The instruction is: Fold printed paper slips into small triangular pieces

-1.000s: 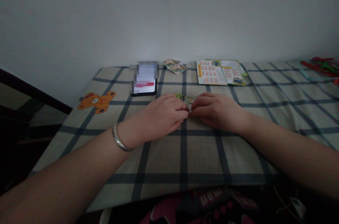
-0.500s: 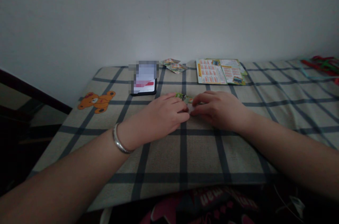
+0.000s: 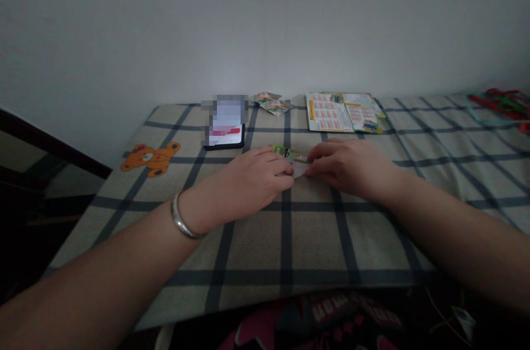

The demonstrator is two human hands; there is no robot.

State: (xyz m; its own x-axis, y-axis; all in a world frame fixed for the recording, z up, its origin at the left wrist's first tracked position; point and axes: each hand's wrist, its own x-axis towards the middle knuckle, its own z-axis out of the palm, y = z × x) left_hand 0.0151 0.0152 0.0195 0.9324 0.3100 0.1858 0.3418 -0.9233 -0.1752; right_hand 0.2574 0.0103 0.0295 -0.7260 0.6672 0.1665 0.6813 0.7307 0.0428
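Small paper in hand, looks part-folded

Left hand (image 3: pixel 256 181) and right hand (image 3: pixel 351 168) near each other, fingers pinching opposite ends of printed paper (image 3: pixel 285 152) on counter (image 3: pixel 256 250). Pale flap (image 3: pixel 299 169) shows; folding looks unfinished, exact creases hidden. Phone (image 3: pixel 227 137) beyond. Farther, near wall (image 3: pixel 265 24): two small printed pieces (image 3: pixel 276 106), apparently done, and flat printed sheets (image 3: pixel 329 113), apparently unworked.

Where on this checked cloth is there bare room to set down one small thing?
Bare cloth lies between the left hand, right hand and near table edge; another, wrinkled patch lies between the printed sheets and the red-green bundle. Crowded: the middle, where both hands hold the green paper, and along the wall, with the phone and folded papers.
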